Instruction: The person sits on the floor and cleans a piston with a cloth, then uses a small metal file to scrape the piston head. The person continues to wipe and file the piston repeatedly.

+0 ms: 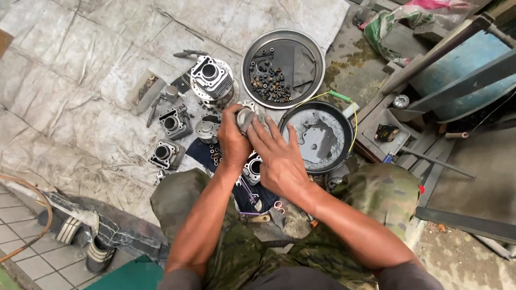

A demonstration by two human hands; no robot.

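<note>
- Squatting low, the person wears camouflage trousers [376, 198]; both forearms reach forward between the knees.
- Left hand [234, 142] is clenched around a small round metal part [244, 115], held up over the ground cloth.
- Right hand [279, 156] lies flat-fingered against that part, pressing a grey scrap (rag or abrasive, cannot tell) [249, 124] onto it.
- Just below the hands: another engine cylinder [252, 167] on a dark blue cloth [201, 150], with small tools near the knees.
- Left of the hands, three finned cylinder blocks rest on the tarp [80, 64]: one near [167, 154], one middle [175, 123], a larger one farther off [211, 75].
- Right, a dark round pan [322, 164] holds a film of liquid.
- Farthest, a shallow steel tray [317, 48] carries nuts and small fittings.
- Judgement on progress: parts lie stripped and sorted, so dismantling looks done; the held part is being rubbed, and several blocks appear to await the same.
</note>
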